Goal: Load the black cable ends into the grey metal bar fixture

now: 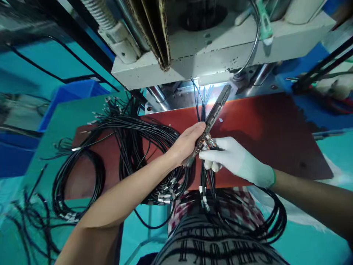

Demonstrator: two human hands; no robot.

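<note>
Gripping a dark metal bar point(213, 114), the bare left hand point(187, 143) is curled closed round its lower end, the bar slanting up toward the grey machine point(220, 51). Just beside it, the gloved right hand point(234, 158) pinches shut on the metal-tipped ends of thin black wires point(205, 143). Both sit over the red mat point(270, 132) on the tabletop point(66, 117); coiled cables point(132, 147) crowd the left, while the mat's right half lies open
</note>
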